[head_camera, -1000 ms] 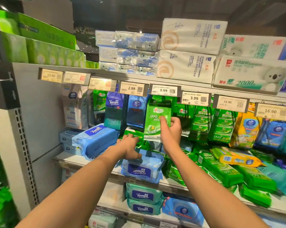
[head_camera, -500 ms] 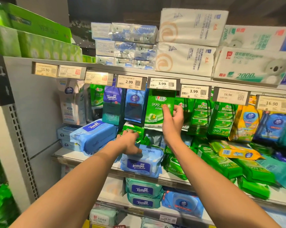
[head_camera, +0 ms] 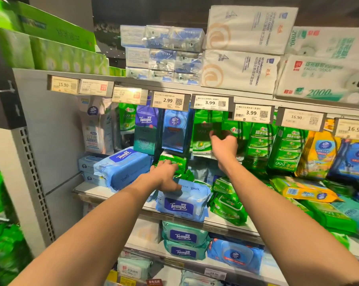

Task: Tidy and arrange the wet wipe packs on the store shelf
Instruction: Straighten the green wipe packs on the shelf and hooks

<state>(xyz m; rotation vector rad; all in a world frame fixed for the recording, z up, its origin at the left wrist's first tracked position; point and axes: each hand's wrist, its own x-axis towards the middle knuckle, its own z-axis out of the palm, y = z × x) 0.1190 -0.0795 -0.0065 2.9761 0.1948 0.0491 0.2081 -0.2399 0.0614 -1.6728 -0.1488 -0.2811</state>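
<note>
A green wet wipe pack (head_camera: 202, 132) hangs from a hook under the 3.99 price tag. My right hand (head_camera: 224, 145) is raised to it and pinches its right edge; the fingers are blurred. Lower down, my left hand (head_camera: 165, 175) lies over a small green 999 pack (head_camera: 172, 160) with bent fingers round it. Its thumb rests on top of a blue Tempo pack (head_camera: 182, 203) that stands at the shelf's front edge. More green packs (head_camera: 228, 205) lie jumbled to the right of the Tempo pack.
Hanging Tempo (head_camera: 146, 129) and Vinda (head_camera: 175, 129) packs fill the hooks on the left, green multipacks (head_camera: 285, 149) those on the right. A tilted blue Tempo pack (head_camera: 123, 166) lies at shelf left. Tissue packs are stacked on the shelf above (head_camera: 242, 71). Price tags (head_camera: 210, 102) line that shelf's edge.
My right hand has lifted the green pack upward to the hook under the 3.99 tag. My left hand has stayed on the packs by the blue Tempo pack.
</note>
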